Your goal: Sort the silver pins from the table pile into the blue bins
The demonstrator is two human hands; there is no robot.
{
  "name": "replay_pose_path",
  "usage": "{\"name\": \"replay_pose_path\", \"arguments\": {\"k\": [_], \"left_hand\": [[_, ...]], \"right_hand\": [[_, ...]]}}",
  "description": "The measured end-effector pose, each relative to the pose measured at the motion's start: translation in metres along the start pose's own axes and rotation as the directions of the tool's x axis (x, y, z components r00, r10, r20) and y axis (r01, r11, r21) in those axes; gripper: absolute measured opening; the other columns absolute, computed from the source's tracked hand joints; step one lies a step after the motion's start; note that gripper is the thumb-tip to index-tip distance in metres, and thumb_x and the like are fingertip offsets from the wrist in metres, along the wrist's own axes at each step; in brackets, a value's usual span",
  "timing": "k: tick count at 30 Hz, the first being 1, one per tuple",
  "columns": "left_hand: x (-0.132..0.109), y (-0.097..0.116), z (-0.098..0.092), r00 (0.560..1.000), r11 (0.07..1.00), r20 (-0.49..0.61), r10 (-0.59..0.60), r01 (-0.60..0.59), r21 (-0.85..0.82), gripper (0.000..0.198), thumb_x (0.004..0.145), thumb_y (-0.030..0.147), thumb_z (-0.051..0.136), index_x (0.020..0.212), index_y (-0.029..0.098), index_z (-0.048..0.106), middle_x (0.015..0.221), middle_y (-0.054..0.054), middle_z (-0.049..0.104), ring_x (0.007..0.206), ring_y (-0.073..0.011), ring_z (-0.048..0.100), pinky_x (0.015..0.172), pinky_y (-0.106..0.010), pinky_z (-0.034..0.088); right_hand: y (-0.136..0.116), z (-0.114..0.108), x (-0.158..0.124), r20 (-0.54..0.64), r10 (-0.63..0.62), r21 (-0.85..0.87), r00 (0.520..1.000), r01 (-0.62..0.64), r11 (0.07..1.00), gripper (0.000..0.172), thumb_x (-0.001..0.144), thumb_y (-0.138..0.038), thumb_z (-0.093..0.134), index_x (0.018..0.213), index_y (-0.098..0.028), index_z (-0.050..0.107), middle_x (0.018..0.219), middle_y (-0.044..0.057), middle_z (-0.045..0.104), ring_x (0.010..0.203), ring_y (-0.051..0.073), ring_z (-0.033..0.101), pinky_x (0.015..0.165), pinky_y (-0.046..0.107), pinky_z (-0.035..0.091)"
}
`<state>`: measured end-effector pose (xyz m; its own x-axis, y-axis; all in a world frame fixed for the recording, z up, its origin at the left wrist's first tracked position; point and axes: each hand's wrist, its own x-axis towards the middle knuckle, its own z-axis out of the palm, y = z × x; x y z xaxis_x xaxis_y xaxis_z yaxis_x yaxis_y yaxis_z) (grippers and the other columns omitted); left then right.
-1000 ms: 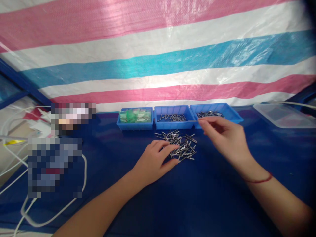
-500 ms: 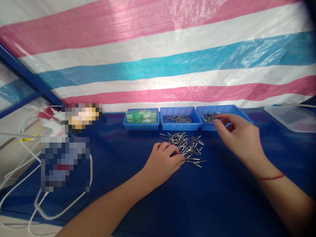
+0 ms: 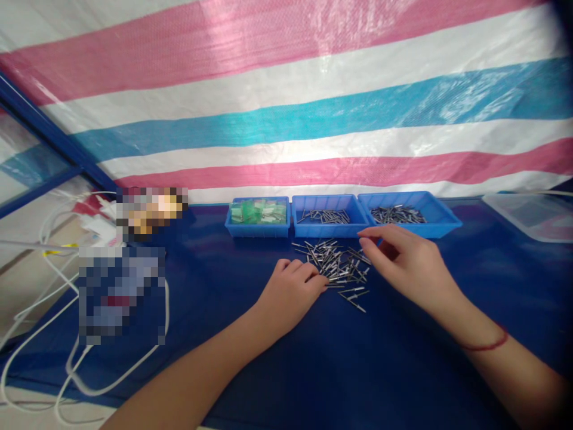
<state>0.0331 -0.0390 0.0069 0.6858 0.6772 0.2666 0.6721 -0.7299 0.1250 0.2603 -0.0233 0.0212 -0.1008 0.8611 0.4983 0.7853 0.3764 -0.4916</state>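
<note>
A loose pile of silver blind rivets point(image 3: 333, 260) lies on the dark blue tabletop. My left hand point(image 3: 290, 292) rests at the pile's left edge, fingers curled down and thumb drawn in beside them. Whatever is under those fingertips is hidden. Over the pile's right side hovers my right hand point(image 3: 409, 263), thumb and forefinger slightly apart with nothing visible between them. Behind the pile, the middle blue bin point(image 3: 329, 230) and the right blue bin point(image 3: 441, 221) both hold rivets. In the left blue bin point(image 3: 257, 231) are green and pale pieces.
A clear plastic lid or tray point(image 3: 519, 218) lies at the back right. White cables point(image 3: 168, 304) loop across the left side near blurred items. A striped plastic sheet point(image 3: 286, 125) hangs behind the bins, and a blue frame bar point(image 3: 45, 125) stands at the far left.
My right hand has moved left and nearer, from over the right bin to the pile's right side. My left hand's thumb has drawn in slightly, and a few rivets at the front have shifted.
</note>
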Motion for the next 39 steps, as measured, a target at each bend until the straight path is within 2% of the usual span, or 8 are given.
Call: {"name": "replay_pose_path", "arguments": {"k": [5,9,12,14,17,24,31,39], "left_hand": [[0.001,-0.001,-0.006,0.999,0.997,0.001,-0.054,0.054,-0.049,0.017,0.096,0.026,0.049,0.098,0.02,0.065,0.095,-0.003,0.066,0.086,-0.0179,0.056,0.076,-0.033,0.035],[0.002,-0.002,-0.011,0.987,0.964,-0.042,-0.158,0.145,-0.224,0.017,0.096,0.025,0.047,0.099,0.019,0.062,0.099,-0.004,0.067,0.089,-0.0181,0.058,0.078,-0.032,0.039],[0.002,-0.003,-0.013,0.967,0.911,-0.104,-0.233,0.18,-0.371,0.012,0.094,0.023,0.051,0.098,0.019,0.061,0.1,-0.004,0.067,0.093,-0.0183,0.06,0.081,-0.031,0.042],[0.003,-0.002,-0.014,0.962,0.888,-0.128,-0.243,0.167,-0.429,0.011,0.093,0.022,0.052,0.098,0.018,0.061,0.098,-0.005,0.067,0.093,-0.0182,0.061,0.082,-0.031,0.043],[0.002,0.0,-0.015,0.965,0.87,-0.135,-0.225,0.137,-0.473,0.011,0.093,0.022,0.052,0.097,0.018,0.061,0.096,-0.004,0.068,0.091,-0.0178,0.062,0.08,-0.03,0.044],[0.001,0.004,-0.017,0.965,0.847,-0.149,-0.214,0.107,-0.521,0.012,0.094,0.023,0.05,0.096,0.018,0.06,0.093,-0.005,0.068,0.088,-0.0176,0.062,0.079,-0.03,0.045],[0.001,0.005,-0.017,0.972,0.831,-0.123,-0.201,0.103,-0.546,0.013,0.091,0.027,0.056,0.097,0.017,0.063,0.094,-0.005,0.069,0.088,-0.0181,0.062,0.079,-0.03,0.046],[0.002,0.006,-0.016,0.972,0.783,-0.119,-0.201,0.086,-0.616,0.018,0.094,0.026,0.049,0.099,0.016,0.063,0.095,-0.007,0.067,0.089,-0.0179,0.062,0.082,-0.029,0.047]], "right_hand": [[-0.006,-0.001,-0.001,0.173,-0.058,0.073,0.983,0.046,0.996,0.017,0.089,-0.025,0.051,0.093,-0.019,0.067,0.086,0.005,0.068,0.062,0.015,0.06,0.06,0.03,0.047],[-0.011,-0.001,-0.002,0.293,-0.127,0.218,0.948,0.063,0.974,0.019,0.088,-0.02,0.052,0.099,-0.02,0.067,0.099,0.006,0.068,0.073,0.016,0.063,0.061,0.028,0.049],[-0.017,0.0,-0.003,0.326,-0.114,0.336,0.939,-0.002,0.942,0.017,0.087,-0.023,0.056,0.099,-0.022,0.067,0.099,0.005,0.069,0.071,0.015,0.063,0.057,0.026,0.049],[-0.022,0.002,-0.005,0.338,-0.084,0.406,0.937,-0.065,0.912,0.016,0.087,-0.027,0.058,0.099,-0.021,0.067,0.097,0.006,0.069,0.073,0.015,0.064,0.058,0.025,0.051],[-0.028,0.006,-0.009,0.343,-0.071,0.49,0.937,-0.114,0.864,0.016,0.088,-0.031,0.059,0.097,-0.021,0.068,0.095,0.006,0.069,0.08,0.017,0.065,0.061,0.026,0.052],[-0.033,0.013,-0.015,0.31,-0.036,0.596,0.95,-0.165,0.786,0.015,0.087,-0.032,0.06,0.095,-0.023,0.068,0.092,0.006,0.069,0.079,0.018,0.065,0.061,0.027,0.052],[-0.038,0.013,-0.015,0.245,-0.043,0.599,0.969,-0.116,0.792,0.01,0.087,-0.028,0.061,0.09,-0.022,0.068,0.086,0.006,0.068,0.079,0.018,0.065,0.061,0.027,0.051],[-0.039,0.014,-0.017,0.221,-0.04,0.617,0.974,-0.108,0.779,0.008,0.086,-0.026,0.062,0.09,-0.022,0.068,0.086,0.006,0.065,0.078,0.018,0.064,0.058,0.027,0.05]]}}
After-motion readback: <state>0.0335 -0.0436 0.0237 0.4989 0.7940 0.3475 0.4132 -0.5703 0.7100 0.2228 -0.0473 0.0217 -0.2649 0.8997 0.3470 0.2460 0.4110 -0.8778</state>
